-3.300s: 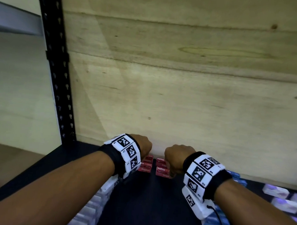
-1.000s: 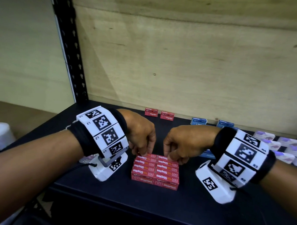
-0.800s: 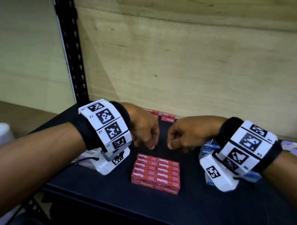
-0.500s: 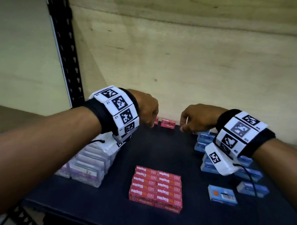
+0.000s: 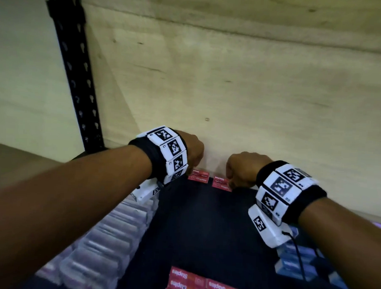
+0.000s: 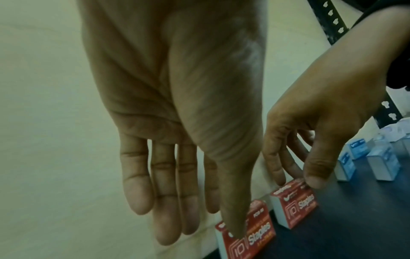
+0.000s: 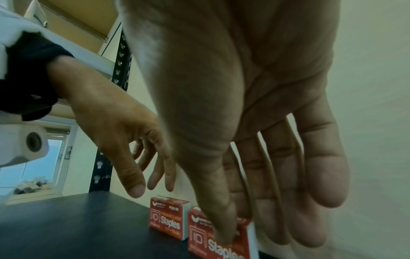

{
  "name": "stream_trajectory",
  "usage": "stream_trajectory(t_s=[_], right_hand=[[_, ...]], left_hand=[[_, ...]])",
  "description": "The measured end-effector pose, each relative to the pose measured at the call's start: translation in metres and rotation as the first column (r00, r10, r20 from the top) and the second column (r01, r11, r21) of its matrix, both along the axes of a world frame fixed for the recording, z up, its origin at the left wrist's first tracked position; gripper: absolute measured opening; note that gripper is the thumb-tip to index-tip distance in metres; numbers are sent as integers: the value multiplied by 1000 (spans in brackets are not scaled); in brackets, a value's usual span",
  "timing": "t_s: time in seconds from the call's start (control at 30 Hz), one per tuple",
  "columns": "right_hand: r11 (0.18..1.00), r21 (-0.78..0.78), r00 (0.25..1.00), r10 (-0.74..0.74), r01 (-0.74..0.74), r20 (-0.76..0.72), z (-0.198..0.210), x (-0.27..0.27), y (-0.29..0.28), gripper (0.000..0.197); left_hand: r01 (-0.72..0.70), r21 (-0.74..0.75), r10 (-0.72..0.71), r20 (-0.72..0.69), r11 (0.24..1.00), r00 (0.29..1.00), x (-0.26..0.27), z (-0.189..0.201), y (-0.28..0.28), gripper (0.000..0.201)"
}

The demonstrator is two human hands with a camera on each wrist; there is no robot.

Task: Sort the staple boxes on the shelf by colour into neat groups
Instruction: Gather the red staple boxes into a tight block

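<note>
Two red staple boxes stand upright against the back wall of the dark shelf (image 5: 203,221). My left hand (image 5: 193,159) hangs just above the left red box (image 5: 198,176) with straight, spread fingers, not touching it in the right wrist view. My right hand (image 5: 232,179) pinches the right red box (image 5: 221,183), thumb (image 7: 224,236) on its front face and fingers behind its top. A flat block of several red boxes (image 5: 203,284) lies at the shelf's front. The left wrist view shows both boxes, the left box (image 6: 250,236) and the right box (image 6: 295,206).
A stack of several white-and-purple boxes (image 5: 107,239) fills the left side under my left forearm. Blue boxes (image 5: 295,264) stand at the right under my right wrist. A black perforated post (image 5: 78,85) rises at the left; the plywood back wall (image 5: 253,92) is close behind the hands.
Both hands left the red block at the front and reached to the two red boxes at the back wall. The right hand has taken hold of the right one.
</note>
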State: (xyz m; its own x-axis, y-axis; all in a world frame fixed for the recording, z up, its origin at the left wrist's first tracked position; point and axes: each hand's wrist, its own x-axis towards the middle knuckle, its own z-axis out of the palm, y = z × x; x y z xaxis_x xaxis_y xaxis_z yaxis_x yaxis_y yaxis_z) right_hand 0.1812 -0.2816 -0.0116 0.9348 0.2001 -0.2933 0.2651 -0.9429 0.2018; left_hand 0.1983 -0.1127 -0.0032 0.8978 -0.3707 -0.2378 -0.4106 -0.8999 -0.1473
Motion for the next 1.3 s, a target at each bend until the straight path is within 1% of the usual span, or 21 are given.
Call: stream_trajectory(t_s=[0.07, 0.2, 0.33, 0.4, 0.43, 0.47, 0.5, 0.53, 0.57, 0.6, 0.63, 0.67, 0.9, 1.03, 1.17, 1.3], right_hand=[[1000, -5, 1000, 0, 0, -11, 0, 5, 1, 27], [1000, 3, 1000, -2, 2, -15, -3, 10, 1, 25], [999, 29, 1000, 16, -16, 0, -1, 8, 1, 25], [999, 47, 1000, 23, -22, -8, 2, 3, -1, 23], [998, 55, 1000, 26, -25, -17, 3, 0, -2, 22], [998, 65, 999, 26, -25, -27, 4, -3, -3, 21], [997, 77, 999, 24, -21, -37, 6, -8, -5, 21], [996, 88, 999, 21, -17, -48, 8, -13, -6, 21], [995, 101, 998, 21, -15, -58, 10, -20, -8, 21], [993, 113, 998, 23, -15, -67, 13, -26, -9, 19], [992, 122, 997, 27, -18, -78, 15, -34, -11, 17], [992, 128, 995, 34, -22, -93, 16, -42, -12, 16], [986, 138, 981, 112, -91, -157, 22, -102, -16, 13], [983, 118, 969, 158, -137, -188, 20, -129, -16, 15], [980, 110, 962, 185, -166, -199, 19, -146, -17, 15], [976, 164, 956, 179, -143, -233, 17, -158, -17, 11]], left_hand=[[8, 19, -8, 3, 1000, 1000, 6, -3, -3, 28], [15, 83, -13, -28, 996, 1000, 14, -5, -8, 12], [26, 73, -21, -70, 997, 997, 11, 0, -13, 11], [23, 67, -18, -77, 998, 997, 7, 0, -14, 3], [19, 50, -15, -82, 999, 997, 5, -1, -13, 13], [27, 36, -24, -78, 999, 997, 0, 2, -12, 20], [13, 27, -11, -74, 1000, 997, -5, 5, -12, 18], [13, 21, -12, -84, 1000, 996, -14, 10, -11, 9], [16, 12, -14, -128, 1000, 992, -21, 14, -11, 6], [27, -4, -28, -182, 1000, 983, -28, 18, -10, 13], [38, 0, -37, -226, 999, 974, -34, 21, -10, 15], [35, 1, -34, -239, 999, 970, -44, 24, -10, 16], [35, -28, -41, -291, 999, 956, -95, 18, -9, 12], [36, -23, -41, -348, 999, 937, -119, 13, -6, 11], [54, -5, -53, -340, 999, 939, -139, 8, -3, 11], [35, 4, -31, -323, 999, 946, -152, 7, 0, 9]])
